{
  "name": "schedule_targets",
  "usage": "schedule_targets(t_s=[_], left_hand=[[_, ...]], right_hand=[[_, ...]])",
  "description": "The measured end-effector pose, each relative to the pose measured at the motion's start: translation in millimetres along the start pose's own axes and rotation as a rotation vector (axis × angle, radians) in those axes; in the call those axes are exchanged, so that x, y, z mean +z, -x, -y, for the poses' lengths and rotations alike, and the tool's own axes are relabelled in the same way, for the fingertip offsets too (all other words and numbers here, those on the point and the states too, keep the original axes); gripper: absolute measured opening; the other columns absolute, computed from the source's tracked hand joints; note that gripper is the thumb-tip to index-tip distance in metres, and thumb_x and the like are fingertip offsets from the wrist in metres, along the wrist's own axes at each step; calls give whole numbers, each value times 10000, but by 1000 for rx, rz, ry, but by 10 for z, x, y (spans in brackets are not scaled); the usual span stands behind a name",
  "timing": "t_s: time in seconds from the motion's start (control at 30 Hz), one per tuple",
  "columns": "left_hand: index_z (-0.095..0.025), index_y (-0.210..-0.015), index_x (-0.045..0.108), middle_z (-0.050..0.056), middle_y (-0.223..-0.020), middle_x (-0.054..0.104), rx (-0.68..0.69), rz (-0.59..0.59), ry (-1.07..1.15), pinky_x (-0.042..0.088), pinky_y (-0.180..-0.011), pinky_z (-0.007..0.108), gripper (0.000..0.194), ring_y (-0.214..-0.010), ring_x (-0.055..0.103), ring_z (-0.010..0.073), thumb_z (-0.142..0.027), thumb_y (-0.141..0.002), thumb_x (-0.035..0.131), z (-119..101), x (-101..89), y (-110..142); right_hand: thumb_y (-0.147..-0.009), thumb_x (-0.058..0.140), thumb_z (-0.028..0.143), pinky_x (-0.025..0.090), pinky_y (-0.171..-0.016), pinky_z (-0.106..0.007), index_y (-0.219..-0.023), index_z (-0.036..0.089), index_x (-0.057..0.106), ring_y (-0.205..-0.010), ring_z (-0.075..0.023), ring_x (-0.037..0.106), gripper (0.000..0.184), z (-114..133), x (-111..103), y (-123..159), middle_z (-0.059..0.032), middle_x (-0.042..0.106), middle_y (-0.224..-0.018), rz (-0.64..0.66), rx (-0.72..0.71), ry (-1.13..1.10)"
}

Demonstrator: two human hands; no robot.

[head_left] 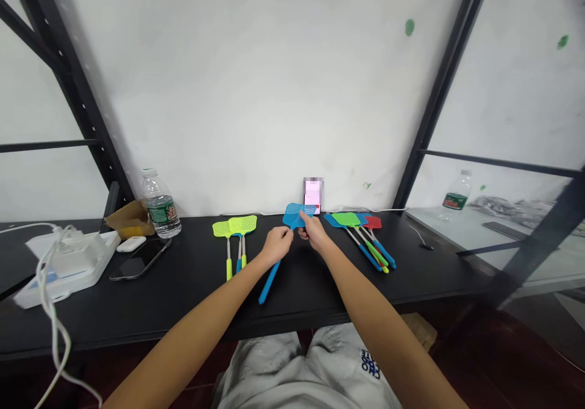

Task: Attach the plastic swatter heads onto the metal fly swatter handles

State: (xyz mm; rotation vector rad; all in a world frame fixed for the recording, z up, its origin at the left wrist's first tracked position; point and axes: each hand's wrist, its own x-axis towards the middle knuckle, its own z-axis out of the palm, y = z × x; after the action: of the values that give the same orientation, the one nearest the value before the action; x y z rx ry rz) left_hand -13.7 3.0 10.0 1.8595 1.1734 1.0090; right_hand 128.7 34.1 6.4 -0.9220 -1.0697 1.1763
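A blue fly swatter (269, 282) is held in front of me over the dark table, its mesh head up and its handle slanting down to the left. My left hand (278, 243) grips it just below the head. With thumb on the mesh, my right hand (313, 231) holds the head's right side. To the left lie a few yellow-green fly swatters (242, 225), one with a blue handle among them. On the right is a pile of several fly swatters (346, 219) in blue, green and red, handles fanned toward me.
A phone (312, 192) leans on the wall behind the swatter. Leftward are a water bottle (161, 208), a dark phone (141, 259), a white case (131, 244), a cardboard box (130, 219) and a power strip with cables (73, 269). Black metal uprights flank the table (192, 302).
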Motion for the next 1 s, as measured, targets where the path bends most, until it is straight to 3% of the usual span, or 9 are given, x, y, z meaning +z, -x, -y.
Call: schedule_targets(t_s=[0.13,0.37,0.73,0.9,1.0], left_hand=[[-195,-645,414,-93,-413,302,-107,128,355,179,-398,191,211,-331,259,44,-275,-831,472,-36,47,12],[-197,-675,405,-90,-431,332,-173,251,600,158,-374,185,252,-320,284,42,-360,-838,505,-129,34,36],[-186,-692,426,-89,-463,320,-157,263,559,148,-384,184,237,-343,288,34,-331,-866,497,-137,48,88],[-183,-640,412,-96,-446,282,-153,241,450,157,-400,180,273,-353,229,23,-292,-869,512,-110,89,117],[-183,-632,432,-87,-443,316,-139,180,304,202,-418,194,298,-363,261,37,-331,-881,502,-55,116,105]], right_hand=[[-829,643,487,183,-328,-175,-619,212,351,-349,-55,299,452,8,-103,-67,77,331,-440,-65,-15,-102],[-833,645,523,210,-327,-181,-644,220,335,-356,-52,291,473,12,-134,-93,87,316,-459,-85,-37,-182],[-893,555,515,194,-321,-188,-648,229,315,-346,-55,263,447,82,-96,-62,91,293,-444,-223,-46,-158],[-921,481,496,166,-311,-184,-667,237,291,-332,-55,230,409,96,-315,-140,102,268,-447,-488,-9,-98],[-849,587,447,168,-315,-185,-666,233,335,-340,-57,259,378,70,-439,-158,100,292,-452,-434,37,45]])
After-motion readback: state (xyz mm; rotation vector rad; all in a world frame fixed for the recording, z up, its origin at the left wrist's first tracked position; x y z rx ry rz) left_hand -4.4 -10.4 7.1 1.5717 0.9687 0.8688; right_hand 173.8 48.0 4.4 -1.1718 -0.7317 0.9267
